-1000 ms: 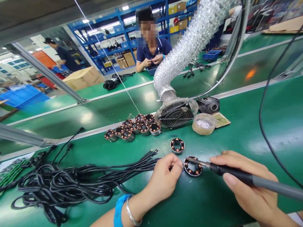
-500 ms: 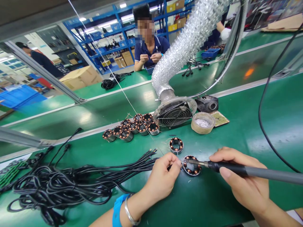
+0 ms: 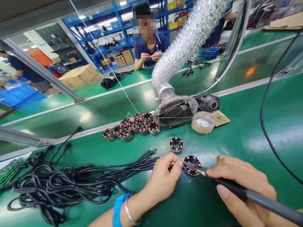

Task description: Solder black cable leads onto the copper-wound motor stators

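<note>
My right hand (image 3: 243, 186) grips a soldering iron (image 3: 233, 187) by its black and grey handle. The iron's metal tip reaches over a stator (image 3: 192, 171) with copper coils, touching or nearly touching its left rim. At that same rim, the fingers of my left hand (image 3: 164, 176) are pinched together. A bit of black cable (image 3: 170, 167) shows between them; its end is hidden by the fingertips. A thin solder wire (image 3: 123, 90) slants down from above toward this hand. Just behind stands a second stator (image 3: 176, 145), touched by neither hand.
Black cables (image 3: 78, 183) lie bundled at left. Several stators (image 3: 133, 126) stand along the bench's back edge, beside a fume extractor (image 3: 176, 113) with a silver duct. A round tub (image 3: 203, 123) of silvery bits sits right of it. A co-worker (image 3: 150, 50) sits across the line.
My right hand has shifted down and right, and the soldering iron now slopes more steeply, its tip still at the stator's left side. My left hand has barely moved.
</note>
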Available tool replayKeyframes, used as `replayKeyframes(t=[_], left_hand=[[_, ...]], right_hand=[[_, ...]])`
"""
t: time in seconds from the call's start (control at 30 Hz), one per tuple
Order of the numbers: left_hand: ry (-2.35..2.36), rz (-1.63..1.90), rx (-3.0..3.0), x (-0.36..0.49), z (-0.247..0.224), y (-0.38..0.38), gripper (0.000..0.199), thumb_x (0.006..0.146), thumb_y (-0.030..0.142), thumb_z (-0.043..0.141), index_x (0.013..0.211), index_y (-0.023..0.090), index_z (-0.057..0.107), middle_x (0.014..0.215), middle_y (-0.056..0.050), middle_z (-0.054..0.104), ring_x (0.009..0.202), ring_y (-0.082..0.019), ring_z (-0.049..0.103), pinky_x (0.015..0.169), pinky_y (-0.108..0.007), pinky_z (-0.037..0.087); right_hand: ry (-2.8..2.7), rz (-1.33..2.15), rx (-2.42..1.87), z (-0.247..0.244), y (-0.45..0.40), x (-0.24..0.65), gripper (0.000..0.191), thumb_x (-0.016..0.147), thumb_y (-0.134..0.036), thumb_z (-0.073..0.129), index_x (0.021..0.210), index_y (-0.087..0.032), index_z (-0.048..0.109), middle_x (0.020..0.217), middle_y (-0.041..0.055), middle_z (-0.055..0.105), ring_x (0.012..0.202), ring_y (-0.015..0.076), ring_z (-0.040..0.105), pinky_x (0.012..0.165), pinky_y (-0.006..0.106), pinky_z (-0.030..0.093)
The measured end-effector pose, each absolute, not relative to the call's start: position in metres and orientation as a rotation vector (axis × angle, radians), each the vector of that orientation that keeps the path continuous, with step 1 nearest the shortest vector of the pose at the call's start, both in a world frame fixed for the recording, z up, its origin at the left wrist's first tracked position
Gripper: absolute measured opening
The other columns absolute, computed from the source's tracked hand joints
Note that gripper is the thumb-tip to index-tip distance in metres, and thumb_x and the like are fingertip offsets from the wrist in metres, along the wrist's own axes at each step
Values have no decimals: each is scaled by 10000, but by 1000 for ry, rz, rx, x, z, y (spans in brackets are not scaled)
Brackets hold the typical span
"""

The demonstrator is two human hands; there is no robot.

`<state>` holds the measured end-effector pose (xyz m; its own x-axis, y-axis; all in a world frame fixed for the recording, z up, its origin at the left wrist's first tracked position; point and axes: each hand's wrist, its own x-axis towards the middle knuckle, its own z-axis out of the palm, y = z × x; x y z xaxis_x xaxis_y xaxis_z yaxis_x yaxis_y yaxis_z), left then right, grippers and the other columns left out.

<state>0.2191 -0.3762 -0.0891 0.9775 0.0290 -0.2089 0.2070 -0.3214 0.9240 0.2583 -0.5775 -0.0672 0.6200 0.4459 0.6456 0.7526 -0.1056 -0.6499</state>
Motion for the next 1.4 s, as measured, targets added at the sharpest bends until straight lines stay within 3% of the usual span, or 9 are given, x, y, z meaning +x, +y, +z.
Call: replayKeyframes(t=[0.33,0.7,0.93,1.03,1.13,1.27,1.4], left_hand=[[158,-183,1888,219,-88,-376,244,920,332,481,725,188,503,587,60,394,577,-115,348,558,-244,263],[162,-190,1892,218,-85,-377,246,907,334,473,709,190,487,587,59,400,579,-117,357,558,-246,272],[152,-208,1902,219,-86,-376,270,918,362,466,709,190,478,606,55,400,596,-120,359,572,-252,275],[144,-231,1913,218,-85,-375,286,934,379,455,718,192,475,609,57,390,595,-119,352,572,-255,270],[119,-267,1916,217,-82,-372,316,959,408,422,729,196,465,614,54,393,602,-123,354,567,-260,260],[18,-273,1933,215,-79,-368,385,993,454,349,719,198,437,639,40,426,619,-131,378,586,-273,270],[-42,-272,1914,213,-75,-366,411,1018,444,268,724,199,419,663,30,444,637,-135,407,627,-276,305]], right_hand=[[-1030,-406,-1750,-64,-585,255,314,765,-89,491,1037,-204,597,664,35,577,545,191,546,508,363,422],[-1011,-502,-1614,-66,-579,262,342,724,-60,511,1035,-132,636,660,26,572,532,163,543,480,320,422],[-948,-650,-1576,-80,-581,266,515,739,-32,551,1235,-148,630,881,71,630,691,200,610,581,373,507],[-857,-666,-1596,-86,-577,265,554,797,-17,540,1313,-214,590,832,36,652,649,173,618,542,325,521],[-881,-646,-1669,-89,-570,267,512,840,1,557,1299,-224,586,771,7,667,584,134,613,514,261,521],[-1091,-547,-1765,-89,-555,273,304,838,-6,600,1075,-191,646,833,39,704,633,142,637,573,259,516],[-1257,-538,-1810,-91,-543,273,272,882,-20,525,1080,-181,621,647,-3,603,538,127,527,512,250,424]])
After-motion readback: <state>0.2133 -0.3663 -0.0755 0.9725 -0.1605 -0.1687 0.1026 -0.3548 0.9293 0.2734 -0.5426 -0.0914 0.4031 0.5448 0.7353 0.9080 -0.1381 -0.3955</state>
